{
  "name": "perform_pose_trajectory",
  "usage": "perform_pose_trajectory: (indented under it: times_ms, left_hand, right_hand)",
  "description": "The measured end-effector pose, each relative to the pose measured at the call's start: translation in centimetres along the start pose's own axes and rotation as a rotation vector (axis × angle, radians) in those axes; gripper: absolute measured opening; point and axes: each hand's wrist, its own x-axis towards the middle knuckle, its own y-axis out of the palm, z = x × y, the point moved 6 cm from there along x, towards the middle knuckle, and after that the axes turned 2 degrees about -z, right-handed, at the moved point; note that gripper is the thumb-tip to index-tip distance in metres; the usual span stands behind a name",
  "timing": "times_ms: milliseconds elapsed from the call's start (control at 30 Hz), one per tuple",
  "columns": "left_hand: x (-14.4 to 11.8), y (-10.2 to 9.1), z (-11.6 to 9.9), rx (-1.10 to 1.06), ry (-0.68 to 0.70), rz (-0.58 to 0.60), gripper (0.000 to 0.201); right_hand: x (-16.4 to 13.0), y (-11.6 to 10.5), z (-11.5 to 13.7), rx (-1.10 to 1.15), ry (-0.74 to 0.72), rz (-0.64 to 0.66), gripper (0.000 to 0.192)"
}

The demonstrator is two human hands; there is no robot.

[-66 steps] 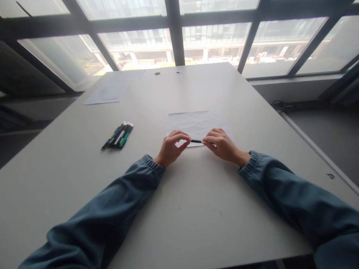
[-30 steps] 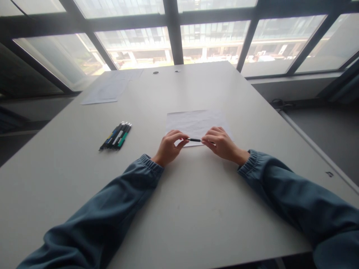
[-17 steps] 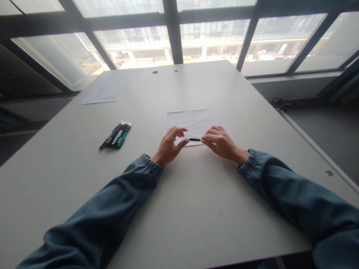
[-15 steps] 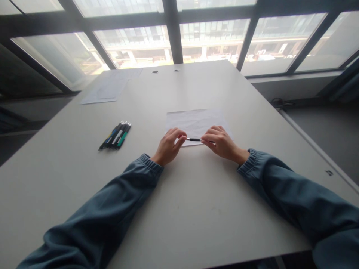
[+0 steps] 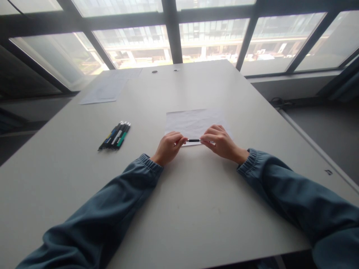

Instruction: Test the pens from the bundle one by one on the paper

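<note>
From over the head camera's view, I see both hands meeting at a black pen [image 5: 194, 140], which lies level between them, over the near edge of a white sheet [image 5: 193, 120]. The left hand [image 5: 167, 148] is narrowed to a pinch, thumb and forefinger closed on one end; the right hand [image 5: 221, 142] grips the other end the same way. Whether the pen touches the sheet, I cannot tell. Well to the left, more pens [image 5: 116, 136] lie side by side on the table [image 5: 179, 216], and papers [image 5: 102, 91] rest farther off, toward the windows [image 5: 213, 37].
</note>
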Motion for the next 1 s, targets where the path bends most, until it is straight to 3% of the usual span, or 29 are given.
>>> perform_pose_trajectory:
  times_ms: [767,933,1000]
  left_hand:
    - [-0.1,-0.5,-1.1,0.061,0.143,-0.071,0.014]
    - [-0.3,-0.3,-0.8,0.095,0.070,-0.038,0.040]
    - [-0.4,-0.4,-0.5,0.128,0.010,-0.032,0.036]
  right_hand:
    - [0.1,0.1,0.0,-0.031,-0.005,0.012,0.024]
    - [0.1,0.1,0.0,-0.018,0.001,0.012,0.025]
    - [0.1,0.0,0.1,-0.011,0.002,0.008,0.025]
